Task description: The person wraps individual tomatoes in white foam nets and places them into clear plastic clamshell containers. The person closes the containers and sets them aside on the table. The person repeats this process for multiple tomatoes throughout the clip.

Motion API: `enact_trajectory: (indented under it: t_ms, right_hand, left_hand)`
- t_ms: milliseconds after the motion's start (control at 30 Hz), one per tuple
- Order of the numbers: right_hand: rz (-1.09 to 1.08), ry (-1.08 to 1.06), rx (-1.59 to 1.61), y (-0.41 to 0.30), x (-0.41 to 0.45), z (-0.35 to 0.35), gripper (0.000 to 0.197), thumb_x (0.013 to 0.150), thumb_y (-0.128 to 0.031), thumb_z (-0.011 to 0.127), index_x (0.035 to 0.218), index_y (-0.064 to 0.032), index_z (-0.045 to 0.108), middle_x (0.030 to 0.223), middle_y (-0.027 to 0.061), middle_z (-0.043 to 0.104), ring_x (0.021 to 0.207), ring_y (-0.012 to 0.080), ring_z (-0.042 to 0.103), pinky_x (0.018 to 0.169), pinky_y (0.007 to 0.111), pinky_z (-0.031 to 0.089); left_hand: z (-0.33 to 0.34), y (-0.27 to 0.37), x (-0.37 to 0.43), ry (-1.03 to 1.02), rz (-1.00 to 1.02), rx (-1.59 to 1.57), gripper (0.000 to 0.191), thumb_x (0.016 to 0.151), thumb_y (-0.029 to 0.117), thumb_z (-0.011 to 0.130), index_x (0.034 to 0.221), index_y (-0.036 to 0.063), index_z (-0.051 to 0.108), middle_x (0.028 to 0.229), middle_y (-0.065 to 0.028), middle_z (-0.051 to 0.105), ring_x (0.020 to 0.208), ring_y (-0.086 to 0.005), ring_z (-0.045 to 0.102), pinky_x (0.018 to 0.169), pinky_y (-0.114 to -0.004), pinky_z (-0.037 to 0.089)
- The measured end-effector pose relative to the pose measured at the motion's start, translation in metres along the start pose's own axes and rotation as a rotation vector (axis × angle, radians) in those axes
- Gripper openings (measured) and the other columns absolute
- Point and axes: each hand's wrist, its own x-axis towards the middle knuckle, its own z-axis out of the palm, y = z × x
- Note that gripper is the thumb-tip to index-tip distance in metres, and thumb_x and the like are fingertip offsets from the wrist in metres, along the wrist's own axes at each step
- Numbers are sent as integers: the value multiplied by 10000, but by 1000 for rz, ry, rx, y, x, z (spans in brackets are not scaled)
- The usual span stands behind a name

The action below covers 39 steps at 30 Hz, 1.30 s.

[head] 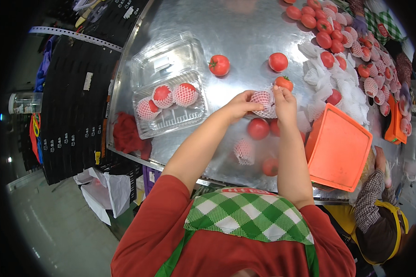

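Note:
Between my two hands is a tomato in a white foam net sleeve (264, 100). My left hand (242, 105) grips its left side, and the fingers of my right hand (285, 103) pinch the net at its right edge. Just beyond them sits a bare tomato (284, 83), with another tomato (278, 62) farther back. Nearer to me are a red tomato (258, 128) and a loose net sleeve (244, 151). To the left, an open clear plastic clamshell box (170, 123) holds three netted tomatoes (163, 96) in a row.
A pile of white foam nets (346, 86) and many tomatoes (324, 39) cover the table's right side. An orange plastic bin (339, 149) stands by my right arm. A red cloth (126, 133) lies at the left edge, beside stacked black crates (76, 97). Co-workers' hands (380, 158) are at the right.

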Motion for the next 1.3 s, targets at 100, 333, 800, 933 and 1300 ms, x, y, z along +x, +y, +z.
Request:
enact_trajectory:
  t_ms: [100,333,800,933,1300]
  right_hand:
    - [86,-199,78,-21,-17,9,159,937,-166,616,949,-10,646,783,-31,595,708,47,502,646,218,415]
    - [318,-630,505,-21,-69,36,313,875,-23,634,1175,14,555,1004,47,624,887,112,592,811,245,470]
    - [296,-770,181,22,-111,105,218,850,-1,611,1053,-43,543,876,17,588,820,102,562,723,250,465]
    - [79,-815,6,31,-103,118,216,858,3,607,1064,-22,550,854,0,564,766,70,536,684,219,452]
    - [-206,124,-139,8,24,12,267,835,-63,620,1097,-12,601,908,59,617,823,140,584,754,275,487]
  left_hand:
    - [-6,-9,-38,-183,119,-520,547,816,292,702,1260,34,511,1146,-71,621,1057,-182,595,897,-347,494]
    - [-8,-19,-101,9,208,-1066,589,858,604,493,1242,161,544,1190,-41,607,1062,-211,581,828,-362,505]
    - [-35,-31,-188,175,416,-1029,611,898,619,379,1272,156,519,1248,-64,570,1101,-243,544,914,-436,440]
    - [-49,-25,-188,304,432,-1059,610,902,617,388,1272,148,516,1231,-61,566,1110,-231,527,921,-438,430]
    - [-174,15,-217,718,229,248,504,930,446,529,1216,31,559,1140,-59,612,1064,-175,551,925,-308,418]
